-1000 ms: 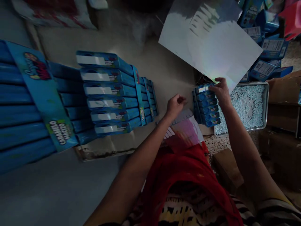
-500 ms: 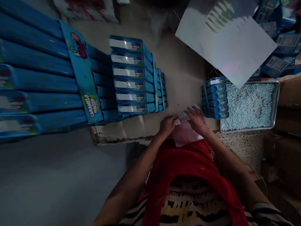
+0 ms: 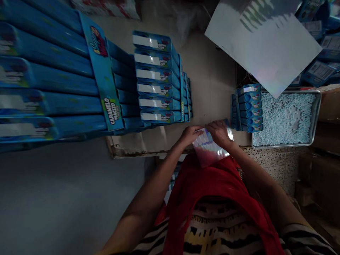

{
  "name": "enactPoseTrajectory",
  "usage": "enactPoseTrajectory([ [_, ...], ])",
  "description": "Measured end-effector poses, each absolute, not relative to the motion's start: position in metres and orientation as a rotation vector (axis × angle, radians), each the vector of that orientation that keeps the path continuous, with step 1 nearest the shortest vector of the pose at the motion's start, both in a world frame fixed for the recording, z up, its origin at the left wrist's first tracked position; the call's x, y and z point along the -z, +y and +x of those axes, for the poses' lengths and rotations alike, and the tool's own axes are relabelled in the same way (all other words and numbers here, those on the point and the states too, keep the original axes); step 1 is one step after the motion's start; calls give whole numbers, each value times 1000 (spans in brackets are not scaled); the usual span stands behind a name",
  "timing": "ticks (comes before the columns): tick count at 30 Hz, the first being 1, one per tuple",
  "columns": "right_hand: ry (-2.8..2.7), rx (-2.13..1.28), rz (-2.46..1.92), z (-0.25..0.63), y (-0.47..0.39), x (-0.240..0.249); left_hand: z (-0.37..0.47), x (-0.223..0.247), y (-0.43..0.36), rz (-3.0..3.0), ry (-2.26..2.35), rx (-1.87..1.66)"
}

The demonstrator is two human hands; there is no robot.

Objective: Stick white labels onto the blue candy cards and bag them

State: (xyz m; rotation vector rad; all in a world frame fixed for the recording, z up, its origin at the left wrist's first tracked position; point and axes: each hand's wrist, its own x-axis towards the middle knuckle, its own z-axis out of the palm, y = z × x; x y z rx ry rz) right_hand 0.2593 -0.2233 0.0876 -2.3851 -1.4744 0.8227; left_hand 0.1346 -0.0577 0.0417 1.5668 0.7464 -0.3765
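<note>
A glossy, partly see-through plastic sheet (image 3: 208, 154) with pale rectangles near its upper part hangs at the table's front edge, before the red apron. The upper left of the sheet is pinched between the thumb and fingers of my left hand (image 3: 190, 136). My right hand (image 3: 220, 134) has its fingers bent over the top of the same sheet, close to the left fingertips. What lies right under those right fingers is hidden. Just right of that hand stands a small pack of blue boxes (image 3: 247, 109) with round holes in their ends.
Banded packs of blue caramel boxes (image 3: 156, 88) and a larger stack (image 3: 71, 85) fill the left. At right is a metal tray (image 3: 317, 117) of pale blue pellets. A white sheet (image 3: 265, 49) overhangs its back corner. Loose blue boxes (image 3: 321, 71) lie behind.
My right fingers, stretched out before, have curled in and moved left toward my left hand. The plastic sheet has tilted and now catches the light. The whole view has shifted slightly.
</note>
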Motion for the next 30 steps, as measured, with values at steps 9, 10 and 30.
enactPoseTrajectory([
  [9, -1434, -833, -2433, 217, -257, -85, 130, -35, -62, 1650, 823, 422],
  [10, -1377, -850, -2463, 219, -258, -88, 131, -36, -62, 1725, 807, 432],
  [30, -1375, -777, -2533, 191, -253, -94, 146, -94, -71, 2074, 931, 672],
])
